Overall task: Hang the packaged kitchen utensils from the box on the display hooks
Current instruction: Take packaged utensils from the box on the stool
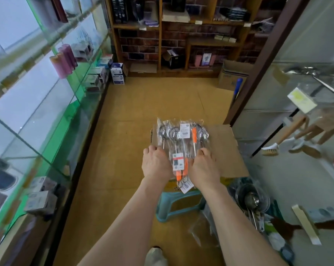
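Two hands on one load: the left hand [156,164] and right hand [204,166] each curl their grip round a side edge of the packaged utensils [181,135], likely so the slick sleeves don't slide apart. The bundle lies over the cardboard box [225,150] on the stool [179,204]. Whether it is resting or lifted is unclear.

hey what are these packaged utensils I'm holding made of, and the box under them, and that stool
The packaged utensils: bowls look like polished steel, mirror-bright; handles orange, probably plastic; wrappers clear glossy film, glinting. The box: plain brown cardboard, matte. The stool: teal, likely moulded plastic, with a smooth sheen.
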`<action>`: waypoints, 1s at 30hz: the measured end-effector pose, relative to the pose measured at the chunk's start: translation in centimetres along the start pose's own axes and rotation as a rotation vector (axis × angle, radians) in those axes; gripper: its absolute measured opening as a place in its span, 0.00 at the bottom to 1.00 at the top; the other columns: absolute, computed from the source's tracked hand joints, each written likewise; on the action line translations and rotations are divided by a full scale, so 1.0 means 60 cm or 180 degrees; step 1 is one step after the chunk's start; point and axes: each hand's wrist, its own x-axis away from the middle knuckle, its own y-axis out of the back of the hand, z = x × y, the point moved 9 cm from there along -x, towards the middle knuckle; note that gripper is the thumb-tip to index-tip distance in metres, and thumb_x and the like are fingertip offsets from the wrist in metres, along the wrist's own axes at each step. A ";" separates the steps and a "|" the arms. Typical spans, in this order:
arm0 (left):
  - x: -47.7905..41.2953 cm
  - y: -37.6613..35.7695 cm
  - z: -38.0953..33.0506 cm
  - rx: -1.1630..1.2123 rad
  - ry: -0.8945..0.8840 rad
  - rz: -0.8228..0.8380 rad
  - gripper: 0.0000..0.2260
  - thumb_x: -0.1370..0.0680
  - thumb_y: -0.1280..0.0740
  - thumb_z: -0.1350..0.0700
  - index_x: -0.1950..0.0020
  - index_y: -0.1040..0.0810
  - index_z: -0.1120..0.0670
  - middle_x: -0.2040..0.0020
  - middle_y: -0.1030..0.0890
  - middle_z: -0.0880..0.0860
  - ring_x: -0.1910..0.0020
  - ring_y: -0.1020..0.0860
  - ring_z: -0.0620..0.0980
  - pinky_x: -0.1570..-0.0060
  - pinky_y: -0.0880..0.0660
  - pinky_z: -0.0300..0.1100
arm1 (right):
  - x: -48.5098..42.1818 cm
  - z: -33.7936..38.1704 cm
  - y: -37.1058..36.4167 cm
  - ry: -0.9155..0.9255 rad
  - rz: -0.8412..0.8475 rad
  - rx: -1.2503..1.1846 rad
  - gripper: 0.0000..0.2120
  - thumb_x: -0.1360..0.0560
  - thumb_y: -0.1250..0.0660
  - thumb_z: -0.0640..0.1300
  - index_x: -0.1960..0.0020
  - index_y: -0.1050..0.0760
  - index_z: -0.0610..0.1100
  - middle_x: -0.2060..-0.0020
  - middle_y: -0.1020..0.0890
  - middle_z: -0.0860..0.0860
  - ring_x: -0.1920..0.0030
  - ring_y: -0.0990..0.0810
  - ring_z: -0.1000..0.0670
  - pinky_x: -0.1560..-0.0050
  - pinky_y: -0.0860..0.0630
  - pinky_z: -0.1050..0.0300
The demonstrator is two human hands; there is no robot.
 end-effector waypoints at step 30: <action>-0.134 -0.259 -0.087 -0.0330 -0.0252 0.1215 0.15 0.21 0.37 0.51 0.34 0.26 0.51 0.36 0.26 0.53 0.33 0.33 0.55 0.34 0.39 0.48 | -0.151 -0.245 -0.178 -0.1378 0.0948 -0.0412 0.17 0.21 0.40 0.55 0.41 0.27 0.43 0.46 0.23 0.46 0.45 0.24 0.45 0.44 0.25 0.47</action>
